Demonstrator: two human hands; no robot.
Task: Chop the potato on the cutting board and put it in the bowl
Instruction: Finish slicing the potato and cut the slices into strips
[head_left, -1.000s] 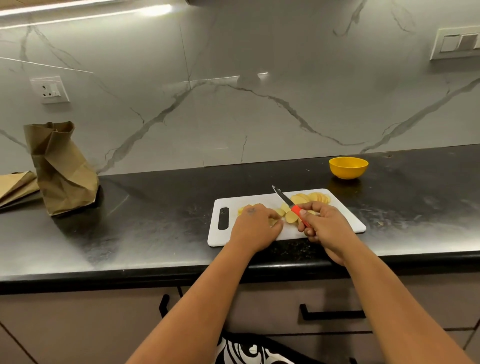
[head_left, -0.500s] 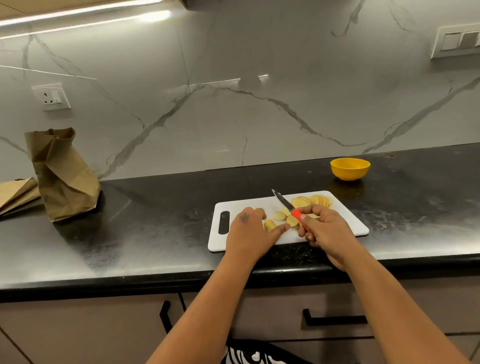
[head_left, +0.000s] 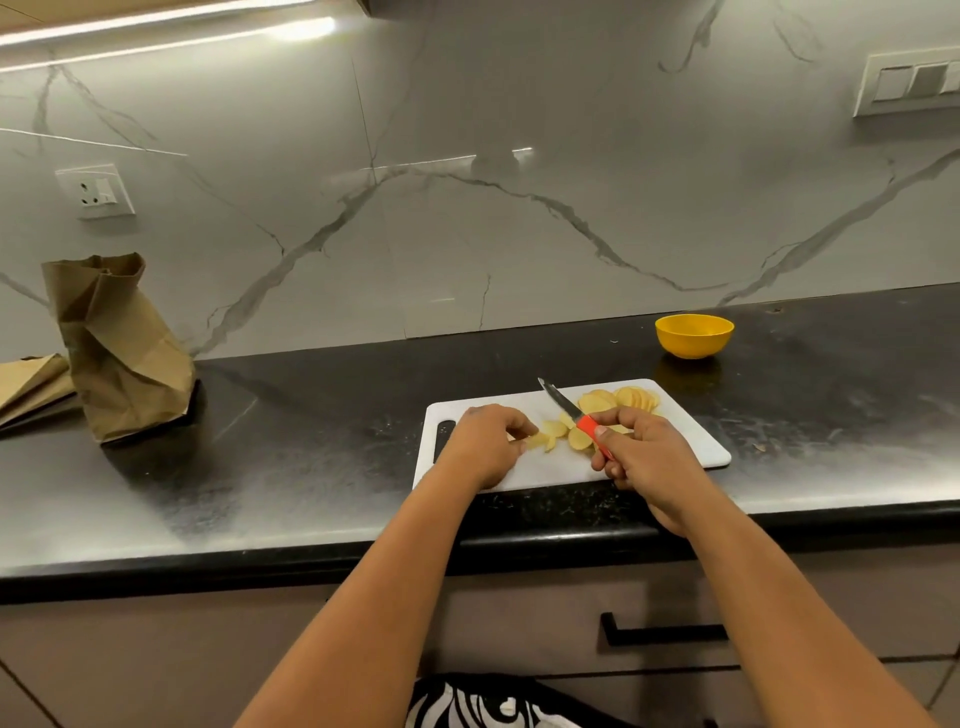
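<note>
Left hand (head_left: 485, 444) grip pinches potato piece (head_left: 537, 440) on cutting board (head_left: 685, 441). Right hand (head_left: 641, 452) grip grasps knife (head_left: 563, 406). Bowl (head_left: 694, 335) apart on counter (head_left: 311, 441).

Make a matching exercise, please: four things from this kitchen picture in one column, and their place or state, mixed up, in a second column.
Things:
1. bowl
2. knife
3. paper bag
4. potato slices

Places or states:
A. standing far left on the counter
B. fanned out on the far right of the cutting board
C. behind the board, with nothing visible inside
D. held in the right hand

Pairs: 1-C, 2-D, 3-A, 4-B
</note>
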